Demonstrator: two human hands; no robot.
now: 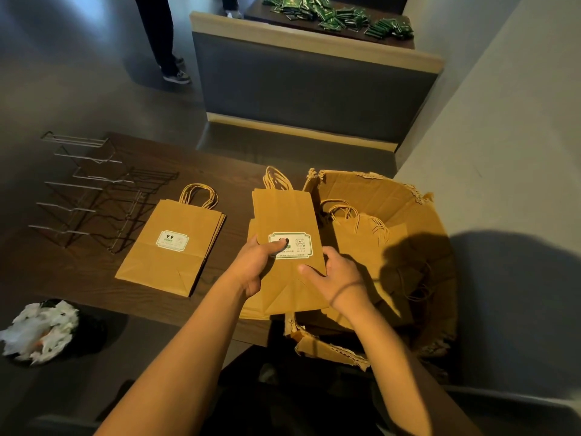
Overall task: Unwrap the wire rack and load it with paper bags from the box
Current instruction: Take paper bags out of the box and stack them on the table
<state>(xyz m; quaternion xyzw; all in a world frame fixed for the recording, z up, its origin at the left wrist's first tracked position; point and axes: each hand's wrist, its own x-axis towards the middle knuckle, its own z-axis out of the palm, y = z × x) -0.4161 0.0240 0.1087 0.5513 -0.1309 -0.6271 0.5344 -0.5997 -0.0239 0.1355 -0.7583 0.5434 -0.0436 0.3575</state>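
Two hands, left hand (251, 265) and right hand (338, 278), are gripping a paper-bag stack (283, 215) beside the box (418, 215).

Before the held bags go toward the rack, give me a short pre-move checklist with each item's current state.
1. Left hand grips held bags, thumb on label: ok.
2. Right hand grips their right edge: ok.
3. Wire rack unwrapped, lying on table: ok.
4. Rack slots free of bags: ok.
5. Flat bag stack lies between hands and rack: not ok.
6. Bags remaining in box: ok.
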